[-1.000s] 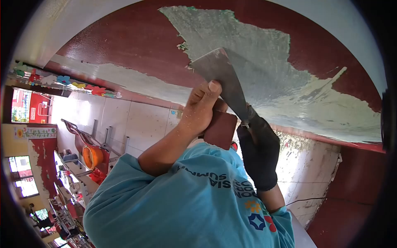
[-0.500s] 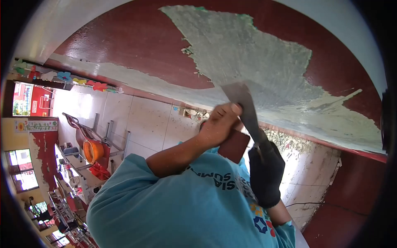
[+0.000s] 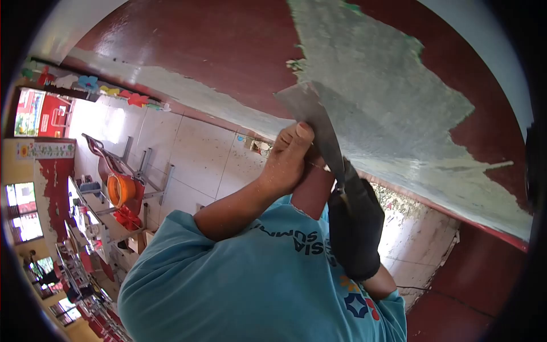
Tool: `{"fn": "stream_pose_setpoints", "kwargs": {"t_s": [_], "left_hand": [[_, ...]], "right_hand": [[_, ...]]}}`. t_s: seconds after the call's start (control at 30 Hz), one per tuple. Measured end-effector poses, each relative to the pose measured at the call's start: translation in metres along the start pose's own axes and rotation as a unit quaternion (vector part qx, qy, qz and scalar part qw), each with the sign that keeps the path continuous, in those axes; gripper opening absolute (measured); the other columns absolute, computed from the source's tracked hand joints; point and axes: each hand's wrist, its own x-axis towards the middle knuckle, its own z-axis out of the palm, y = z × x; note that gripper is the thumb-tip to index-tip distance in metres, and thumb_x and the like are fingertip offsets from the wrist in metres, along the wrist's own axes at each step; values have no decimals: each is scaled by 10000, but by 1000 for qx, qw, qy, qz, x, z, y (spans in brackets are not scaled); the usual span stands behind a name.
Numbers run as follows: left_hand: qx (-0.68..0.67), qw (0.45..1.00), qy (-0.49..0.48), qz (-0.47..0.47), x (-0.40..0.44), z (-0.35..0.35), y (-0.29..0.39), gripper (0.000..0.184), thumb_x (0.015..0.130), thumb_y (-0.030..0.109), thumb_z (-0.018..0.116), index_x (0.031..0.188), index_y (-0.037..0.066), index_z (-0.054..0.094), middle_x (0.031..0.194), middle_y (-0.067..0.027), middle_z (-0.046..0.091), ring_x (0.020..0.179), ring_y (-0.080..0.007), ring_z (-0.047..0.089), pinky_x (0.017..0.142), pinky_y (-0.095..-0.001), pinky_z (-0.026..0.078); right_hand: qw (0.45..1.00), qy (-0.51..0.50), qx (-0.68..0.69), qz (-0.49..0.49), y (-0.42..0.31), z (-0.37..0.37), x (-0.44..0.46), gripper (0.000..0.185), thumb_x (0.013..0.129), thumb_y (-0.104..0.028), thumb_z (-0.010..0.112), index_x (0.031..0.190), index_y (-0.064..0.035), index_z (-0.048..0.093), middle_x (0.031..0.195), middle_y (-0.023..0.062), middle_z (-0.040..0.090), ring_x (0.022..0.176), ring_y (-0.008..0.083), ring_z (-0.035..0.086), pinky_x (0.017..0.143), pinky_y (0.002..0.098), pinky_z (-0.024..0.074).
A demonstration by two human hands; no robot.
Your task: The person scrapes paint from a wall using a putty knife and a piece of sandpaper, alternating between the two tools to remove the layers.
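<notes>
My right hand [image 3: 356,228], in a dark glove, is closed round the handle of a scraper [image 3: 320,122] with a wide flat metal blade. The blade's tip lies at the wall [image 3: 228,62], on the border between maroon paint and a bare grey-green patch [image 3: 382,85]. My bare left hand [image 3: 290,151] is closed, with its thumb beside the blade's left edge. From below its fingers hangs a flat maroon sheet [image 3: 312,191] with a pale lower edge, looking like peeled paint. The fingers' grip on it is partly hidden.
Paint flakes litter the tiled floor [image 3: 199,148] along the wall. To the left are an orange bucket [image 3: 121,190], a red chair frame [image 3: 102,154] and tables with items on them. Paper flowers [image 3: 137,99] decorate the wall edge. A dark cable [image 3: 450,296] runs at lower right.
The scraper and both my hands have shifted left and up in the view, with the maroon sheet still below my left hand. The view itself has turned slightly.
</notes>
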Motion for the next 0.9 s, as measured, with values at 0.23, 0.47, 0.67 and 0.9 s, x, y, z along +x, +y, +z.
{"fn": "stream_pose_setpoints", "kwargs": {"t_s": [0.23, 0.47, 0.67, 0.9], "left_hand": [[169, 978, -33, -117, -5, -7, 3, 286, 918, 308, 485, 763, 69, 500, 691, 1, 531, 605, -52, 486, 550, -206, 409], [89, 986, -82, -117, -3, -2, -20, 411, 919, 348, 485, 596, 94, 494, 565, 56, 413, 552, -17, 339, 488, -213, 300], [61, 996, -41, -48, 3, 2, 4, 396, 929, 336, 463, 621, 88, 479, 592, 52, 415, 519, -24, 315, 456, -213, 253], [90, 984, -63, -138, -3, -4, -36, 391, 915, 324, 500, 597, 97, 491, 525, 71, 370, 493, -13, 305, 430, -217, 257]], "right_hand": [[991, -31, 28, 128, 4, -14, -20, 518, 737, 11, 539, 1245, -18, 444, 888, 181, 577, 774, 300, 602, 693, 350, 487], [948, -30, 118, 294, 16, -22, -34, 361, 791, 6, 516, 1151, 28, 496, 989, 143, 580, 849, 164, 564, 742, 276, 450], [964, 15, 159, 213, 0, -3, -7, 316, 805, 25, 491, 1120, 16, 499, 861, 56, 573, 743, 119, 533, 664, 257, 445], [946, -55, 81, 310, 22, -31, -39, 297, 812, -16, 492, 1108, 0, 476, 745, 32, 522, 593, 69, 475, 503, 215, 385]]}}
